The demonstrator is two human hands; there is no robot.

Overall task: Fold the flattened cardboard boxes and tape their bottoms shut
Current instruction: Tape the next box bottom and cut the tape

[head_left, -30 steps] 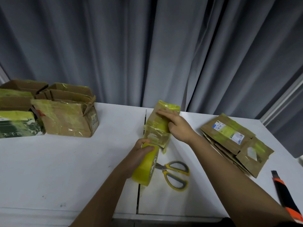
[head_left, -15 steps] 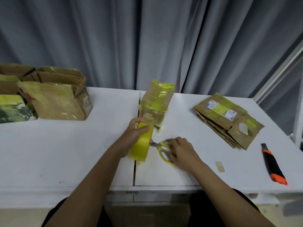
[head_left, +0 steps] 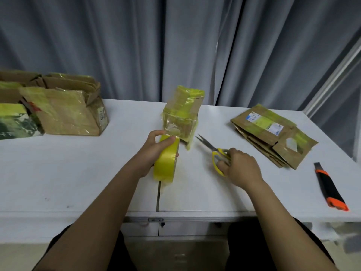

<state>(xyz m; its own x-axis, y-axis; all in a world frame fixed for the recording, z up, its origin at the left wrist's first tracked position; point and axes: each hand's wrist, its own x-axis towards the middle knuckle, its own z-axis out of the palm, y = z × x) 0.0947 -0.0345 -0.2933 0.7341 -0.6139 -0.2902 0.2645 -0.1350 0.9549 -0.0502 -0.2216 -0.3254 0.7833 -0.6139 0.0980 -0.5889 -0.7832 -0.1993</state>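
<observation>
A small folded cardboard box (head_left: 182,112) wrapped in yellow tape stands upright at the middle of the white table (head_left: 78,173). My left hand (head_left: 154,151) grips a roll of yellow tape (head_left: 167,162) just in front of the box, with a strip running from roll to box. My right hand (head_left: 240,167) holds the yellow handles of the scissors (head_left: 213,150); their blades are parted and point toward the box. A stack of flattened cardboard boxes (head_left: 273,133) lies at the right.
Several folded, taped boxes (head_left: 64,110) stand at the far left of the table. An orange and black utility knife (head_left: 330,187) lies near the right front edge. Grey curtains (head_left: 175,45) hang behind the table. A seam (head_left: 158,194) splits the tabletop.
My right hand left the box top, dropped to the scissors and picked them up, blades now parted toward the box. My left hand kept the tape roll by the box.
</observation>
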